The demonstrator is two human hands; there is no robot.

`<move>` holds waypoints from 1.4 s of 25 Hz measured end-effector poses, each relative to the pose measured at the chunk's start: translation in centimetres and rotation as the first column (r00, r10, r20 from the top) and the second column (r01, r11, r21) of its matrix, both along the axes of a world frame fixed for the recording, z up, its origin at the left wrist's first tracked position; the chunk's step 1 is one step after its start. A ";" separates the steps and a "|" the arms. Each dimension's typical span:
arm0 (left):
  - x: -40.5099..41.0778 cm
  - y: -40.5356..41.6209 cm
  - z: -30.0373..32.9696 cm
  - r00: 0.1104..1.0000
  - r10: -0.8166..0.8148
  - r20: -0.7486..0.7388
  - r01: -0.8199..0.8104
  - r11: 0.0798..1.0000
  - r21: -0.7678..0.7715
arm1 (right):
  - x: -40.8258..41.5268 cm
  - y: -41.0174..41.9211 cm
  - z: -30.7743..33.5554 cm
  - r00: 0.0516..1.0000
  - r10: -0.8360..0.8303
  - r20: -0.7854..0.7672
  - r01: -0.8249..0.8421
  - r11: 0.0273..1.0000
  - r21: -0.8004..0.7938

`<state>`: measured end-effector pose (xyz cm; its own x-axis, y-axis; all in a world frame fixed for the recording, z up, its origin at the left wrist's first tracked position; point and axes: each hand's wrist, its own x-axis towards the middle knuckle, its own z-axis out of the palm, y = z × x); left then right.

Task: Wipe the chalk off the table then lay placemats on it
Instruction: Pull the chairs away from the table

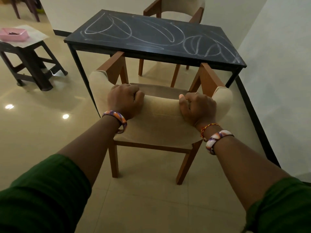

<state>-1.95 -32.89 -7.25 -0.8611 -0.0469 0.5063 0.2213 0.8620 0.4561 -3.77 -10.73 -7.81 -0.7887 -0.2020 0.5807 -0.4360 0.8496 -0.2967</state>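
The black rectangular surface (151, 33) has a matt, slate-like top smeared with dusty white chalk loops (107, 26), on thin dark metal-looking legs. The near armchair (161, 113) pairs smooth brown wood with soft, napped beige cloth. The cream floor tiles (33, 125) are glossy and mirror the lights. The dark stool (32, 64) looks like moulded plastic, with a pink plastic tray (14, 35) on white paper (36, 33). The bangles (116, 119) shine.

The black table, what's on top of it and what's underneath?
On the table: only chalk scribbles, no placemats. Underneath: the near chair's arm tips and the far chair's legs. That chair's seat is hidden by the tabletop.
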 end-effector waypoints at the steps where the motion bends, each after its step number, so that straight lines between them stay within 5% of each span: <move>1: -0.2 0.0 0.1 1.000 0.000 0.018 0.000 1.000 -0.001 | -0.2 -0.1 0.1 1.000 -0.009 0.002 0.009 1.000 0.001; 12: -2.5 -1.0 -1.0 0.988 -0.044 -0.147 0.033 0.996 -0.078 | -1.8 -0.7 -0.7 0.991 -0.076 -0.106 0.075 0.997 -0.015; 22: -2.7 -1.5 -0.1 1.000 0.002 -0.020 -0.004 0.995 -0.097 | -2.2 -1.4 -0.7 0.977 -0.008 -0.211 0.003 1.000 -0.026; 27: -1.6 0.4 1.2 0.993 0.081 0.089 -0.062 0.979 -0.196 | -1.7 -0.4 -0.5 0.980 0.157 -0.123 -0.154 0.988 0.030; 32: -1.6 11.0 2.9 0.927 -0.103 0.362 0.269 0.852 -0.448 | -2.8 7.3 -0.6 0.945 0.317 0.083 -0.327 0.925 0.191; 35: -3.1 17.1 3.0 0.919 -0.080 0.386 0.291 0.799 -0.526 | -4.6 13.8 -1.0 0.912 0.303 0.277 -0.363 0.910 0.199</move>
